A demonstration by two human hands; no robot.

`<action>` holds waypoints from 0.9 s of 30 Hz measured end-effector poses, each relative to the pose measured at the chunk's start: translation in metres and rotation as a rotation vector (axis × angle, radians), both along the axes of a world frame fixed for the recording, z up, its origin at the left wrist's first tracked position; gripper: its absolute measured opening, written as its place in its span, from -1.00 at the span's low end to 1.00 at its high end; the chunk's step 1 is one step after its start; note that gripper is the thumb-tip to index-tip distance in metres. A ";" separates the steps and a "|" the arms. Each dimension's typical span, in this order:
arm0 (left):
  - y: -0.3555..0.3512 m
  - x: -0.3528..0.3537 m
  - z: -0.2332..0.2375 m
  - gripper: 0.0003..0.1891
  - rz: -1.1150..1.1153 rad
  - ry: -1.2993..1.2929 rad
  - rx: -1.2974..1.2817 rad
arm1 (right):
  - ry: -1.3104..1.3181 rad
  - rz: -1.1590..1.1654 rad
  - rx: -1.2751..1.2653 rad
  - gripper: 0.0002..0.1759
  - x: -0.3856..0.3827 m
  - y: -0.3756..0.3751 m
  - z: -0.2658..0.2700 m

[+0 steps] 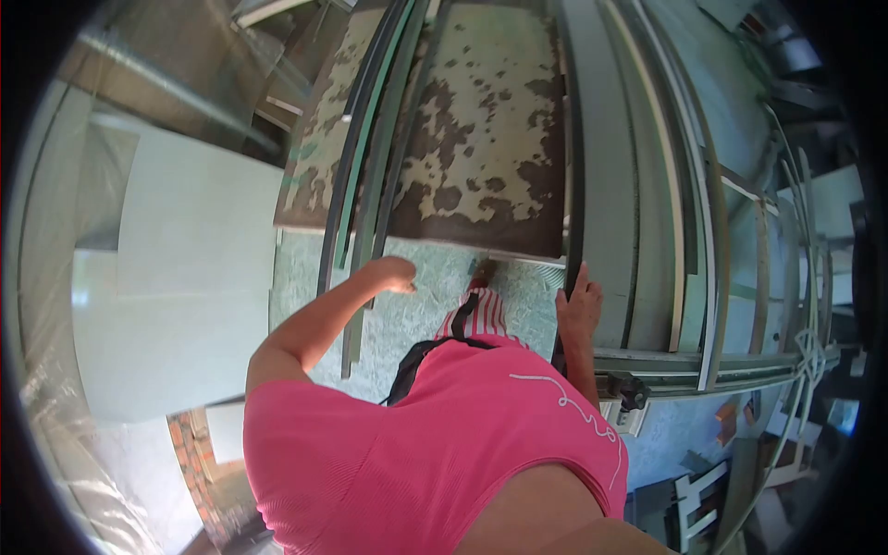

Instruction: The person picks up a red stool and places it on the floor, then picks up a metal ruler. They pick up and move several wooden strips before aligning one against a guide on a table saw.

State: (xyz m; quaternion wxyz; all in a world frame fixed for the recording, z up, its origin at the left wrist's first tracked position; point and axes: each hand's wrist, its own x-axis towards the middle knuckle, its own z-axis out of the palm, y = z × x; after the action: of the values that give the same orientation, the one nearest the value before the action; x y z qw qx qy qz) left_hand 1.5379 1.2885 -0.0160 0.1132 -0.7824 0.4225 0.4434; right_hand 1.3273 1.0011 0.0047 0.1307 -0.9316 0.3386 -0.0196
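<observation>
My left hand (393, 275) is closed, its fingers curled in front of the near edge of a worn, patchy board (481, 176). Whatever lies inside that fist, if anything, is hidden. Just left of it run several long narrow strips (365, 176), dark and greenish, their near ends past the board's edge. On the right, a long dark strip (575, 166) lies along the board's side. My right hand (580, 305) grips it near its near end, the thumb on one side and fingers on the other.
Pale panels (629, 185) and long strips lie to the right over a metal rail (712, 365) with a black knob (631, 390). A large white sheet (185, 277) stands at left. Loose cords (809, 356) hang at far right. Brickwork (190, 462) shows lower left.
</observation>
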 end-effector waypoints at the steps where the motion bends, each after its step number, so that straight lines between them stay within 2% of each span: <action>1: -0.001 0.001 0.002 -0.59 0.001 0.009 0.008 | 0.025 0.008 0.006 -0.17 0.000 0.000 0.002; 3: -0.013 -0.001 0.017 -0.56 -0.041 0.041 0.066 | 0.031 -0.046 0.014 -0.17 0.002 0.001 0.009; 7: -0.056 0.001 0.056 -0.59 -0.087 0.133 0.007 | 0.029 -0.067 0.061 -0.18 0.000 0.000 0.009; 9: -0.090 0.007 0.094 -0.63 0.055 0.257 -0.309 | 0.015 -0.093 0.060 -0.17 0.000 0.000 0.008; 11: -0.133 0.026 0.113 -0.67 -0.042 0.210 -0.557 | 0.034 -0.067 0.067 -0.17 0.000 0.000 0.011; 13: -0.179 0.044 0.127 -0.67 0.110 0.159 -0.652 | 0.017 -0.077 0.063 -0.17 -0.002 0.000 0.010; 15: -0.234 0.074 0.102 -0.60 0.120 0.025 -0.856 | 0.007 -0.083 0.053 -0.17 -0.001 -0.001 0.010; 17: -0.278 0.087 0.105 -0.46 0.229 -0.060 -0.890 | 0.037 -0.086 0.038 -0.14 0.000 0.004 0.018; 18: -0.301 0.096 0.098 -0.46 0.210 -0.048 -0.892 | 0.039 -0.108 0.036 -0.14 -0.001 0.007 0.023; 20: -0.340 0.121 0.067 -0.32 0.137 -0.346 -0.811 | 0.070 -0.151 0.064 -0.14 -0.001 0.014 0.034; 24: -0.370 0.140 0.037 -0.25 0.129 -0.431 -0.711 | 0.113 -0.251 0.078 -0.22 -0.009 0.029 0.043; 27: -0.368 0.143 0.033 -0.24 0.095 -0.416 -0.629 | 0.120 -0.197 -0.021 -0.26 -0.011 0.029 0.027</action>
State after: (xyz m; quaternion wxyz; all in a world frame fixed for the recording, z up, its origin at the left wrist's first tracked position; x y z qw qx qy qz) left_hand 1.6808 0.9205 0.0171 -0.0699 -0.8709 0.4691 0.1287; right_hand 1.3167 1.0305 0.0320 0.0980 -0.8947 0.4354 0.0202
